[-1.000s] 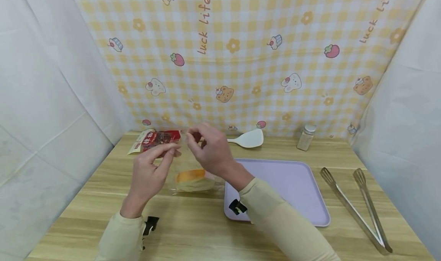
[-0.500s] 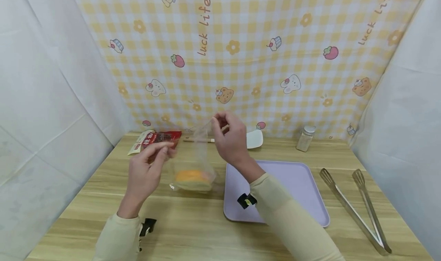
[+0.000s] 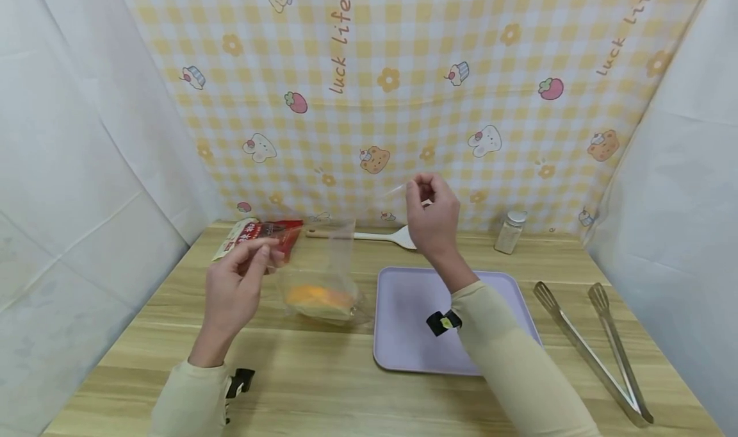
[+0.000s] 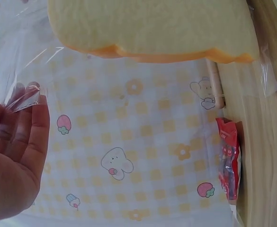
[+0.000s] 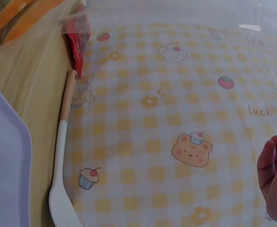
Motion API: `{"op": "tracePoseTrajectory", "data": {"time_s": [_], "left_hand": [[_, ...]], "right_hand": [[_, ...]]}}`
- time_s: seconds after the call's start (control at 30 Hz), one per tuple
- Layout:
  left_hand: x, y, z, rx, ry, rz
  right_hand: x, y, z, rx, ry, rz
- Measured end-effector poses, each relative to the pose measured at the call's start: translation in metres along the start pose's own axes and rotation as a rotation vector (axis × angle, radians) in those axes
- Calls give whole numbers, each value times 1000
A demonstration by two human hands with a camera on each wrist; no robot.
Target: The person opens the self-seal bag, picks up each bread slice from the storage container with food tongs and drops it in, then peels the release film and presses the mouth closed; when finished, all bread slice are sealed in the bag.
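Observation:
A clear plastic bag (image 3: pixel 340 257) with bread (image 3: pixel 319 299) inside hangs between the hands, its lower part low over the table. In the left wrist view a pale slice of bread (image 4: pixel 152 28) with an orange-brown crust fills the top. My left hand (image 3: pixel 233 289) pinches the bag's left edge between thumb and fingers; the film shows across the fingers in the left wrist view. My right hand (image 3: pixel 434 216) is raised behind the tray and pinches the film's other side, a thin clear edge running to its fingertips. Only part of the right hand (image 5: pixel 276 182) shows in the right wrist view.
A lilac tray (image 3: pixel 403 321) lies right of the bag. Behind are a red snack packet (image 3: pixel 288 232) and a white spatula (image 3: pixel 380 236) with a wooden handle. A shaker jar (image 3: pixel 510 232) stands back right; metal tongs (image 3: pixel 594 354) lie spread at the right.
My right hand has moved right and upward from beside the left hand, drawing the bag's film wide. The left hand has shifted slightly left and still pinches the bag.

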State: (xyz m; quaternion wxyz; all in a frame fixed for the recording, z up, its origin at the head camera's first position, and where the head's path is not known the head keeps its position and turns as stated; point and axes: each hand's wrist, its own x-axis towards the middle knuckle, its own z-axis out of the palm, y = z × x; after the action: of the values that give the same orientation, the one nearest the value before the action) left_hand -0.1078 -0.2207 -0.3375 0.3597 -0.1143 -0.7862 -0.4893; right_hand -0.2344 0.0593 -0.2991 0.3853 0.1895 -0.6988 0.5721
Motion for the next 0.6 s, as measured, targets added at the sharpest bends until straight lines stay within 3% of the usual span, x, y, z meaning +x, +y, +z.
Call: {"op": "tracePoseTrajectory", "data": {"time_s": [0.3,0.6], "left_hand": [[1,0,0,-3,16,-27],[2,3,1,0,20,-58]], "right_hand": [[12,19,-33,-10,54,177],[21,35,-59,-83,109,203]]}}
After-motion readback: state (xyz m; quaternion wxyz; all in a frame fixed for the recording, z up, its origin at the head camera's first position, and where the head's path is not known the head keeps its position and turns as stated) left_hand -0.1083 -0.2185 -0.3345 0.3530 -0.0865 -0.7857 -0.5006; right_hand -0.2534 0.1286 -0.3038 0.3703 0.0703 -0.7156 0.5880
